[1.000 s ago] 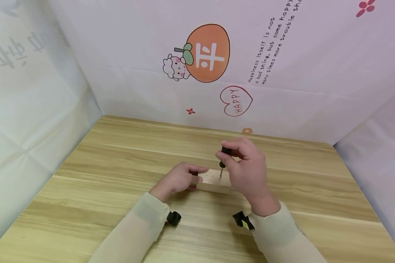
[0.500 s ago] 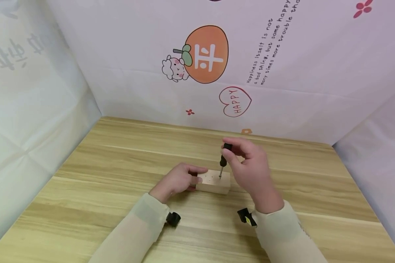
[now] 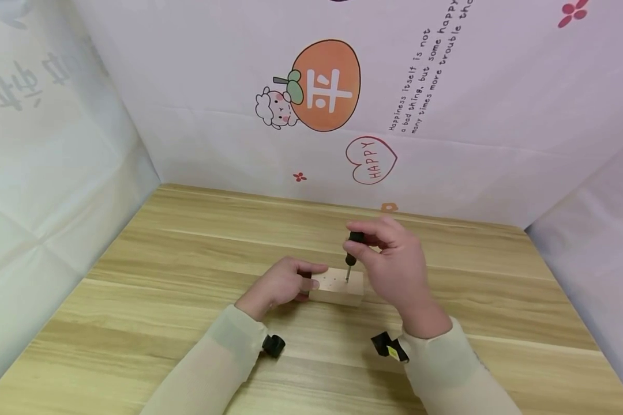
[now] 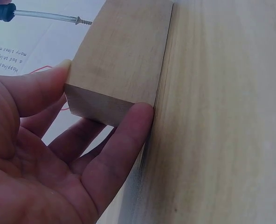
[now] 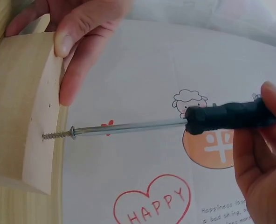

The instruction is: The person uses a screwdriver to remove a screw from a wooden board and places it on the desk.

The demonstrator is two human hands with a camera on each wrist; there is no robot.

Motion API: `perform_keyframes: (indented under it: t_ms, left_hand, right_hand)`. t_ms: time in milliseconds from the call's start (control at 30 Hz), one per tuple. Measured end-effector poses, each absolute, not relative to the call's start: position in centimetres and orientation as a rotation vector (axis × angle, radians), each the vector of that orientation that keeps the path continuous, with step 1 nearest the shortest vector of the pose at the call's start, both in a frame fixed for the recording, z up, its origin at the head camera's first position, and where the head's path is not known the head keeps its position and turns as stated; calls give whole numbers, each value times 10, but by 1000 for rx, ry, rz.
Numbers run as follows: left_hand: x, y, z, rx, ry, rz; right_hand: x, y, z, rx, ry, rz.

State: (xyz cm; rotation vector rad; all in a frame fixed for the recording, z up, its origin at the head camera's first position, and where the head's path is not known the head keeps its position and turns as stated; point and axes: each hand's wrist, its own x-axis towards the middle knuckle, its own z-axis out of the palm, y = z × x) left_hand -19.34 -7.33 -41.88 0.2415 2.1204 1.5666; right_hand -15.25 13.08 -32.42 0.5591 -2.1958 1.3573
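Now the right hand [image 3: 391,265] covers more of the screwdriver [image 5: 175,122] handle than half a second ago, while the wooden block [image 3: 337,290] lies in the same spot on the desk [image 3: 477,276]. Above the block, the screwdriver stands nearly upright, tip down, its long axis in line with the screw [image 5: 58,135], which sticks up from the block's top face with most of its thread exposed. The block's own long axis runs left to right. The right hand pinches the handle between thumb and fingers; the left hand [image 3: 285,281] grips the block's left end.
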Motion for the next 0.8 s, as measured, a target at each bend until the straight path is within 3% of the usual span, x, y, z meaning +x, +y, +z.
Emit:
perform_keyframes:
  t_ms: [233,400,800]
  left_hand:
    - [-193,-74,-419,244,2121,1569]
    - [-194,-73,-421,250,2127,1568]
    - [-194,-74,-421,242,2129,1572]
  right_hand:
    - [-159,139,-330,715,-2097,1648]
    - [-157,138,-329,755,-2133,1398]
    - [-152,128,-328,532,-2166,1028]
